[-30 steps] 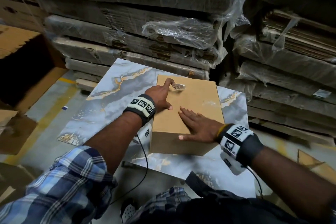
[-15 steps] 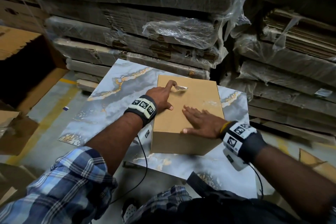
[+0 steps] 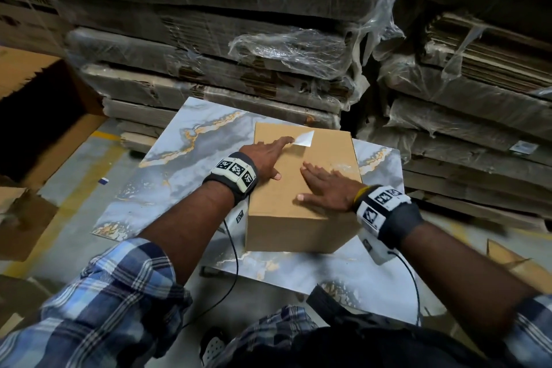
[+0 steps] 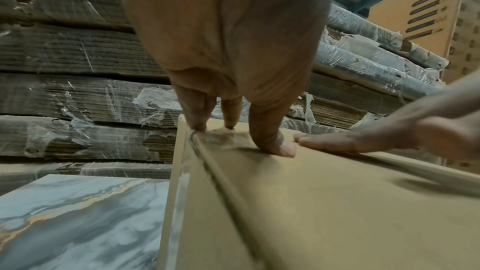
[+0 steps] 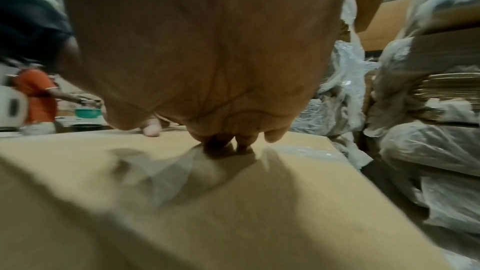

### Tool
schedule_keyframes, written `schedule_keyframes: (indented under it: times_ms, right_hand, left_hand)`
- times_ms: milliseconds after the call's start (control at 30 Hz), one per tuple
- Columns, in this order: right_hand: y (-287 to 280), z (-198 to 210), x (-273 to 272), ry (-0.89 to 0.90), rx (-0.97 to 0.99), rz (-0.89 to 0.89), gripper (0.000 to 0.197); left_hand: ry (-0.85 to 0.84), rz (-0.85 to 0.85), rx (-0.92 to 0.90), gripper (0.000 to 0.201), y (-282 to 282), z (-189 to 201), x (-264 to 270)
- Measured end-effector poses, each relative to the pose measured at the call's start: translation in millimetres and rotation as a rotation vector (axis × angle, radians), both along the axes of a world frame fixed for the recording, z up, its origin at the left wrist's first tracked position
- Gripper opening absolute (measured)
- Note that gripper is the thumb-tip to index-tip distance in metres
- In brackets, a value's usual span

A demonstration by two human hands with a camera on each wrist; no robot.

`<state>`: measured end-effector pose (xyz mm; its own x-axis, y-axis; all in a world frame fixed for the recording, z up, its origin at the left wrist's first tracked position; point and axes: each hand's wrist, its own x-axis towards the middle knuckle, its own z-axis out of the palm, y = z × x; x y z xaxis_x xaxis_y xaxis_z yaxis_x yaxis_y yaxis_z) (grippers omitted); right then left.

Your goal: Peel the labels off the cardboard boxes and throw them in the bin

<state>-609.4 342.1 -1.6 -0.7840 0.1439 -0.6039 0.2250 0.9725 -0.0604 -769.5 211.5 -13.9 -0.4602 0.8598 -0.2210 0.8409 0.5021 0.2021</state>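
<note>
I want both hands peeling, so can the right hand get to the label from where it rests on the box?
Probably yes: the right hand lies flat on the box, with bare cardboard between it and the label.

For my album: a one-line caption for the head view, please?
Left hand lifts a label off a cardboard box; right hand presses it flat.

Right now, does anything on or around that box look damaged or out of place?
The label is lifted at the far end of the cardboard box, its white underside up, at the left hand. The right hand lies flat on top. The plastic wrap on the stacks behind is torn.
</note>
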Motion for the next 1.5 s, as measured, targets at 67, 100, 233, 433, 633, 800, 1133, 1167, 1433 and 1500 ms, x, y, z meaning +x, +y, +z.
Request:
schedule_keyframes:
  times_ms: [67,100,233,433,633,800,1133,1167,1433,1500]
  right_hand:
    - [-4,-2,-12,0.026,0.010,-0.076,0.093]
    - [-12,-4,-14,0.043,0.002,-0.093,0.097]
    - [-35,-9,11,0.039,-0.070,0.049,0.102]
    - [3,-3,-6,0.019,-0.010,-0.038,0.088]
    - [-35,-8,9,0.047,-0.056,0.045,0.101]
    - [-15,-3,13,0.013,-0.020,0.080,0.089]
    - [-35,-9,25,0.036,-0.099,0.078,0.095]
    - [-28,-7,24,0.037,-0.097,0.080,0.092]
    - [-23,-14,-20,0.084,-0.016,-0.040,0.107]
    - [-36,-14,5,0.058,-0.071,0.067,0.105]
  left_hand:
    - [-0.005,-0.015,-0.028,0.091,2,4,0]
    - [-0.009,-0.022,-0.041,0.091,2,5,-1]
    - [-0.011,-0.049,-0.065,0.094,3,4,-2]
    - [0.002,-0.044,-0.043,0.092,4,2,-4]
    - [-0.003,-0.040,-0.030,0.092,4,0,-5]
    - [-0.005,-0.030,-0.019,0.093,4,-2,-8]
    - [-0.012,-0.016,-0.005,0.095,7,-5,-11]
    - [-0.015,-0.014,0.000,0.096,6,-5,-11]
    - [-0.036,-0.014,0.011,0.103,7,-3,-12]
    - [-0.029,-0.016,0.017,0.102,7,-4,-12]
